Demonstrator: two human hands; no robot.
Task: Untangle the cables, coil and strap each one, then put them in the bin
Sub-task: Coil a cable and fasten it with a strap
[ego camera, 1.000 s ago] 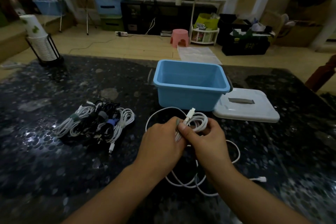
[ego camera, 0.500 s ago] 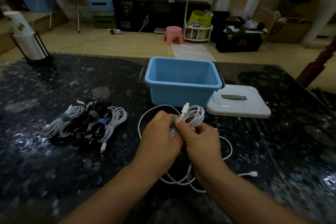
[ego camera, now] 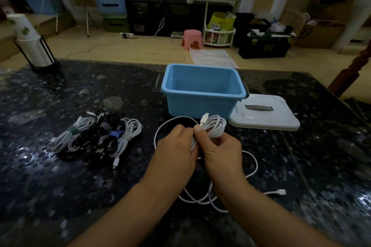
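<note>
Far out to the left of the grip, a cup stack [ego camera: 30, 40] stands in its black rack at the table [ego camera: 60, 186] edge. Nearer, still left of the hands, a bundle of strapped cables [ego camera: 96, 136] lies flat, white and black coils side by side. Now the grip itself: left hand [ego camera: 174, 152] curled round the near side of the white cable [ego camera: 214, 126], right hand [ego camera: 220, 150] touching it, thumb pressed on the coil, fingers wrapped beneath. One plug sticks up just above the thumb. Loose loops trail below the hands toward the person, the other plug [ego camera: 280, 192] lying off to the right. Just beyond the grip sits the blue bin [ego camera: 202, 104], open; whether anything is inside, I cannot tell. Right of it, touching, the white lid [ego camera: 265, 114] lies flat.
</note>
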